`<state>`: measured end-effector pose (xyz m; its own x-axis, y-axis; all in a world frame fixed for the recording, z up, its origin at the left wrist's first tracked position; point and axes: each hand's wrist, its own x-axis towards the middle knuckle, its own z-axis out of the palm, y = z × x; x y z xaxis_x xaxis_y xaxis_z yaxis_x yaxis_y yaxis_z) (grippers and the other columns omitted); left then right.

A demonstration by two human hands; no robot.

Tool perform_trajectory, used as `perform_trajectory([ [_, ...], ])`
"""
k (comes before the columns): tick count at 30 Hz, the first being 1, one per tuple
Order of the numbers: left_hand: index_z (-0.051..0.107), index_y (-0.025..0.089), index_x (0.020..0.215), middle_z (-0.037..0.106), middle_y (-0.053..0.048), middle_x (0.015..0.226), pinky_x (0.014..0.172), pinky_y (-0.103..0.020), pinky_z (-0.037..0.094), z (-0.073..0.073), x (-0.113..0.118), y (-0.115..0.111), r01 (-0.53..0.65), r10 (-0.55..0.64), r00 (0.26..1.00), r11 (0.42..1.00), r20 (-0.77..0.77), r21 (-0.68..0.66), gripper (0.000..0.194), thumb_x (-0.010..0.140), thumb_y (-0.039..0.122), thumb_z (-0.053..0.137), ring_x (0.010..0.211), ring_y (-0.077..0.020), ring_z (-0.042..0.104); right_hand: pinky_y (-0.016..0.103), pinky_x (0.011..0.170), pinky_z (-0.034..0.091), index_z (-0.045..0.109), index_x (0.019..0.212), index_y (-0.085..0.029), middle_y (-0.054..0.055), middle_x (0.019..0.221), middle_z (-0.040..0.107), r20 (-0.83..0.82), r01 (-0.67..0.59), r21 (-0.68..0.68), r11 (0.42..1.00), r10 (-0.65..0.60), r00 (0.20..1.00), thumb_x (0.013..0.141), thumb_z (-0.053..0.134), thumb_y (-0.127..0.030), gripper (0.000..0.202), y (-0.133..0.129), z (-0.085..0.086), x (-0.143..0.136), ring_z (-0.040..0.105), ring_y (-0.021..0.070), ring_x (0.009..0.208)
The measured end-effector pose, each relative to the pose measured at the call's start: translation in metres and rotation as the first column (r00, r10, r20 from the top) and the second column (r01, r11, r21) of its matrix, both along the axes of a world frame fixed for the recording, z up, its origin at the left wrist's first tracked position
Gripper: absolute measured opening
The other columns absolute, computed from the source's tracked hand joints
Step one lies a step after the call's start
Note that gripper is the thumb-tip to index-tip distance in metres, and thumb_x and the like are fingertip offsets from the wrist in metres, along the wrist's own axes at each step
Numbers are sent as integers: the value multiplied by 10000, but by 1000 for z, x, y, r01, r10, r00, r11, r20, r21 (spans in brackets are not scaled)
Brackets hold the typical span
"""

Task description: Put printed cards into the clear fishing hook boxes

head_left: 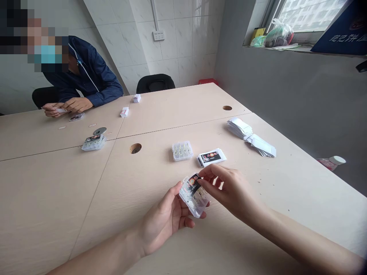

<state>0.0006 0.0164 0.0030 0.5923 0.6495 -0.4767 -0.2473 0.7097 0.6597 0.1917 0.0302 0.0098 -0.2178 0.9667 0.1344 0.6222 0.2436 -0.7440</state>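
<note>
My left hand is wrapped round a small clear plastic box, held tilted above the table. Small pale metallic pieces show through its compartments; their kind is too small to tell. A black printed label with an orange burst lies over the box's upper part. At the label's right edge, the thumb and index finger of my right hand are closed on it. Just beyond my hands are a stack of similar black-and-white labels and a second clear box with pale pieces inside.
White paper slips lie in piles at the right. Several labelled boxes are stacked at the left, near a cable hole in the table. Across the table a person in a dark blue jacket handles a small white piece.
</note>
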Motion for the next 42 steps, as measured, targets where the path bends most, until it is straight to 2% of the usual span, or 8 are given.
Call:
perform_trajectory([
  [6, 591, 148, 1204, 668, -167, 1112, 690, -268, 428, 2, 1, 0, 5, -5, 1000, 1000, 22, 2, 516, 956, 522, 337, 867, -190, 617, 235, 547, 451, 583, 795, -225, -34, 723, 652, -5, -28, 21, 999, 28, 1000, 856, 549, -177, 85, 0, 4, -1, 584, 108, 602],
  [12, 560, 163, 1258, 673, -162, 1106, 695, -272, 431, 3, 1, 0, 3, -3, 1000, 1000, 14, -1, 517, 955, 520, 341, 876, -201, 629, 240, 538, 444, 574, 792, -216, -15, 706, 623, 37, -21, 58, 998, 19, 999, 878, 530, -195, 99, -2, 4, 0, 563, 113, 578],
  [19, 609, 146, 1169, 669, -161, 1097, 691, -264, 427, 3, 2, 1, 4, -4, 1000, 1000, 20, 11, 536, 948, 547, 331, 869, -189, 612, 233, 572, 441, 580, 817, -224, -21, 735, 634, 71, -32, 106, 994, 24, 997, 873, 528, -161, 99, -2, 1, 1, 584, 109, 606],
  [24, 608, 145, 1178, 669, -157, 1085, 692, -265, 427, 4, 2, 1, 9, -9, 1000, 1000, 15, 7, 544, 945, 553, 334, 871, -188, 605, 236, 591, 434, 620, 818, -228, -6, 751, 642, 136, -23, 153, 988, 2, 991, 885, 537, -195, 111, -2, 0, 1, 588, 115, 628],
  [29, 598, 148, 1200, 663, -149, 1091, 696, -269, 428, 3, 1, -1, -4, 4, 1000, 1000, -9, -9, 532, 942, 545, 356, 884, -197, 609, 224, 525, 385, 649, 853, -229, 12, 743, 650, 184, -34, 198, 980, -3, 983, 904, 516, -211, 144, -3, 0, 2, 580, 122, 626],
  [33, 607, 147, 1183, 668, -151, 1090, 702, -273, 429, 3, 1, 0, -3, 3, 1000, 1000, 5, -10, 523, 946, 537, 350, 892, -202, 609, 233, 560, 399, 655, 874, -232, 13, 747, 653, 211, -58, 231, 971, 9, 978, 914, 504, -208, 158, -3, 0, 3, 578, 123, 635],
  [38, 646, 159, 1072, 679, -138, 1073, 696, -277, 426, 3, 1, 1, 3, -3, 1000, 1000, 26, -2, 490, 949, 528, 347, 894, -212, 621, 226, 531, 385, 659, 869, -235, 20, 752, 644, 212, -58, 248, 967, 4, 977, 922, 496, -231, 171, -3, -2, 2, 578, 123, 631],
  [42, 636, 155, 1098, 679, -142, 1075, 695, -272, 422, 2, 1, 1, 5, -5, 1000, 1000, 30, 2, 495, 955, 521, 336, 900, -212, 625, 225, 535, 393, 652, 871, -227, 16, 755, 636, 200, -49, 235, 971, 1, 980, 933, 489, -260, 178, -3, -2, 1, 572, 112, 610],
])
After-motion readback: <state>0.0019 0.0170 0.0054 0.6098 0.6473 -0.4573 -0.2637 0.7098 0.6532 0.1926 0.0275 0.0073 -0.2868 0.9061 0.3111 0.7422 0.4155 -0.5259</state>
